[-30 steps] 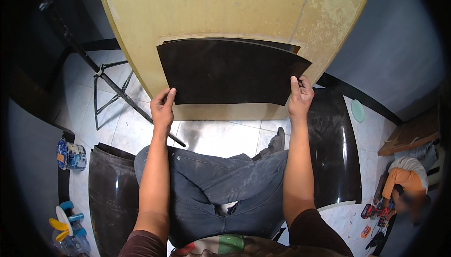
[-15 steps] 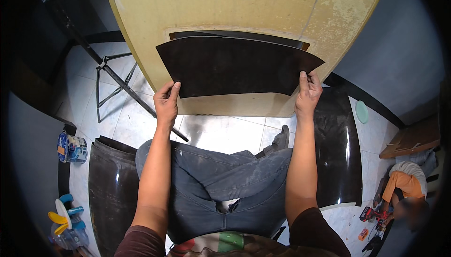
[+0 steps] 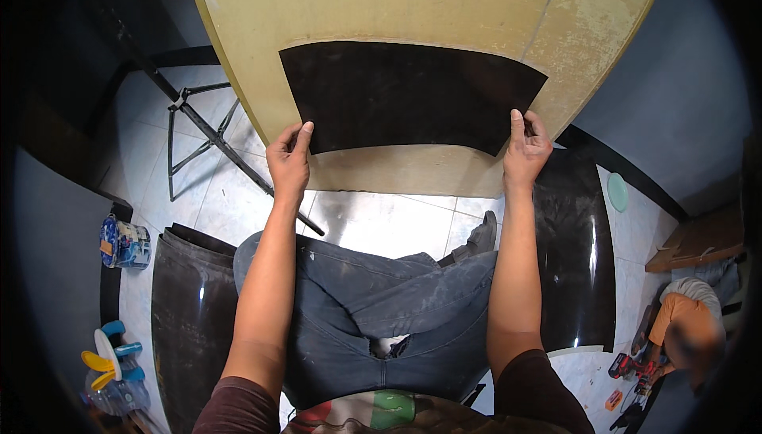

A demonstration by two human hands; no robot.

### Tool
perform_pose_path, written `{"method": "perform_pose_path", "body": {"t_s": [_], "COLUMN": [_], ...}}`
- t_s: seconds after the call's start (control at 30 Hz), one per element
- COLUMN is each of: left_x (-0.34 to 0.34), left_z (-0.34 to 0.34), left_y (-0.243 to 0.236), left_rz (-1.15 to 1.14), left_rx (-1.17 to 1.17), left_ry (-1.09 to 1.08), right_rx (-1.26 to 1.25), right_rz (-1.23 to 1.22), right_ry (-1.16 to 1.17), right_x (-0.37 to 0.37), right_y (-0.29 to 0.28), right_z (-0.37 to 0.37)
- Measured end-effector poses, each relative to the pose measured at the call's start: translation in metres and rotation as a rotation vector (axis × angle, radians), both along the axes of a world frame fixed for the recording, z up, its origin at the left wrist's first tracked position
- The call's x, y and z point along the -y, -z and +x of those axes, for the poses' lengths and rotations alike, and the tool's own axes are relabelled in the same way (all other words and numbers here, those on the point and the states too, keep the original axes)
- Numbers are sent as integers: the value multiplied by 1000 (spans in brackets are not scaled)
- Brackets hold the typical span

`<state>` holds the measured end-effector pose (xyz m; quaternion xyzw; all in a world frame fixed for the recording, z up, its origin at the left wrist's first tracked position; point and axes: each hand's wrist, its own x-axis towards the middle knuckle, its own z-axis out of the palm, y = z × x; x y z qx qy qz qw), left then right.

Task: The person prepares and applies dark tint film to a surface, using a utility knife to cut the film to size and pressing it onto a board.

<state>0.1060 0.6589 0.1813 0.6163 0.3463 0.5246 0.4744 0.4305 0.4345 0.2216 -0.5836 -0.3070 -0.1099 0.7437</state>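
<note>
Between my hands is a dark, thin rectangular panel (image 3: pixel 413 97), slightly curved along its edges. My left hand (image 3: pixel 291 152) pinches its lower left corner, thumb on the front face. At the lower right corner my right hand (image 3: pixel 525 148) grips it the same way. Behind the panel stands a large yellowish board (image 3: pixel 381 5) with a crack and a worn patch at its upper right. The panel now covers the dark opening in this board; whether it touches the board I cannot tell.
Dark glossy sheets lie on the tiled floor, one stack (image 3: pixel 190 307) left, another sheet (image 3: pixel 573 259) right. A black tripod (image 3: pixel 181 102) stands far left. A paint bucket (image 3: pixel 125 243) sits left, a green lid (image 3: pixel 617 191) right. At lower right, another person (image 3: pixel 689 311) is beside a red-black cordless drill (image 3: pixel 631 366).
Both hands have raised the panel, lifting its upper edge over the opening that showed above it before. The whole view has shifted slightly.
</note>
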Motion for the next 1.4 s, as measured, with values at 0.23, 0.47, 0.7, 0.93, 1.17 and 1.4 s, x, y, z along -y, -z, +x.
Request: {"method": "perform_pose_path", "body": {"t_s": [0.23, 0.47, 0.7, 0.93, 1.17, 1.4], "left_x": [-5, -5, -2, -8, 0, -7], "left_z": [1, 13, 19, 20, 15, 16], "left_y": [4, -3, 1, -3, -19, -17], "left_rz": [76, 84, 103, 262, 163, 557], "left_rx": [-35, -50, -64, -140, -249, -328], "left_ry": [-34, -64, -82, -215, -297, -477], "right_rx": [8, -36, -54, 92, 129, 264], "right_rz": [24, 9, -23, -95, -208, -262], "right_ry": [63, 87, 159, 284, 327, 404], "right_x": [-2, -1, -2, -5, -5, -4], "right_y": [6, -2, -5, -4, -20, -18], "right_z": [5, 2, 2, 7, -3, 4]}}
